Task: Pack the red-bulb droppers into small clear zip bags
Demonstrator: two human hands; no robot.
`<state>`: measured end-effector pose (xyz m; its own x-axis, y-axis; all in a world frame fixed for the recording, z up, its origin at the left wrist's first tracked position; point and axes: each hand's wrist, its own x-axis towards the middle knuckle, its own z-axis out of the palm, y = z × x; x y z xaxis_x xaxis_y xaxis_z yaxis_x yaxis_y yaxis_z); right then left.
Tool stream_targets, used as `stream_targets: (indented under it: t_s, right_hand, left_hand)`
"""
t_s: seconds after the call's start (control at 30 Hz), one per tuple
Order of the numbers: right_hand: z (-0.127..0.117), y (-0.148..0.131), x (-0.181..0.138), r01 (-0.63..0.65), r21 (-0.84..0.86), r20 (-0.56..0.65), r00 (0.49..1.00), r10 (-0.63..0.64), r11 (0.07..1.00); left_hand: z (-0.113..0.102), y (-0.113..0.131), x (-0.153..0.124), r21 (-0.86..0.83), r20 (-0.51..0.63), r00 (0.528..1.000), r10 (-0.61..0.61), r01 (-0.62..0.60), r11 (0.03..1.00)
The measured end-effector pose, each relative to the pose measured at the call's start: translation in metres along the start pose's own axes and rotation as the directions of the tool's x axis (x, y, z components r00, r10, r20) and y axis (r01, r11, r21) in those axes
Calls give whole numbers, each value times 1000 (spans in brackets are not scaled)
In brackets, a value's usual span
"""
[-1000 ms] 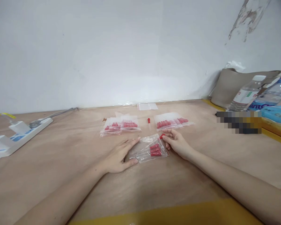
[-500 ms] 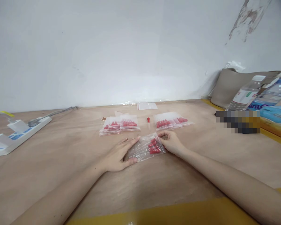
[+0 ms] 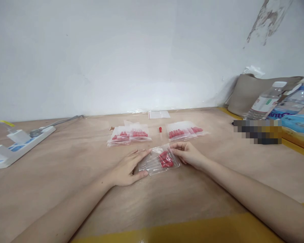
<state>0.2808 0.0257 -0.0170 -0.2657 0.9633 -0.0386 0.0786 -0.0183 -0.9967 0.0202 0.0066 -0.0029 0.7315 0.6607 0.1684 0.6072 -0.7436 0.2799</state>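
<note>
A clear zip bag (image 3: 152, 164) lies on the table in front of me, holding several droppers with red bulbs (image 3: 166, 160) at its right end. My left hand (image 3: 128, 167) rests at the bag's left end, thumb and forefinger spread wide at its two corners. At the upper right edge, my right hand (image 3: 186, 153) pinches the bag between thumb and fingers. Beyond the bag lies a single red-bulbed dropper (image 3: 160, 130), its bulb pointing away from me.
Filled bags sit in a left pile (image 3: 129, 134) and a right pile (image 3: 183, 131). A flat bag (image 3: 159, 115) lies near the wall. A power strip (image 3: 22, 146) is at left; a water bottle (image 3: 264, 103), a grey-brown bag (image 3: 239, 96) and a blue packet (image 3: 299, 123) stand at right.
The red bulbs in the bag have shifted slightly and lie closer together. My right hand has moved a little to the right along the bag's edge; my left hand is nearly unchanged.
</note>
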Motion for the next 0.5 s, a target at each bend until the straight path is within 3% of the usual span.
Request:
stream_targets:
  t_s: [0.07, 0.13, 0.23, 0.3, 0.4, 0.5]
  right_hand:
    - [-4, -2, 4, 20, -85, -82, 996, -27, 996]
    - [-8, -6, 12, 109, -229, -183, 971, -153, 967]
    - [-8, -18, 36, 198, -516, -216, 911, -350, 833]
    - [-4, -28, 56, 162, -683, -189, 903, -386, 712]
    - [8, -37, 88, -19, -806, -230, 931, -284, 592]
    - [21, -36, 116, -214, -779, -321, 943, -82, 589]
  left_hand:
    - [0, -1, 0, 5, 10, 1000, 7, -7, 1000]
    - [1, -3, 0, 18, 27, 1000, 11, -11, 1000]
    - [2, -5, 0, 32, 49, 999, 8, -10, 999]
    - [2, -5, 1, 35, 59, 998, 7, -9, 999]
    - [1, -4, 1, 42, 69, 998, 4, -7, 999]
    - [1, -3, 1, 39, 72, 997, -4, 1, 999]
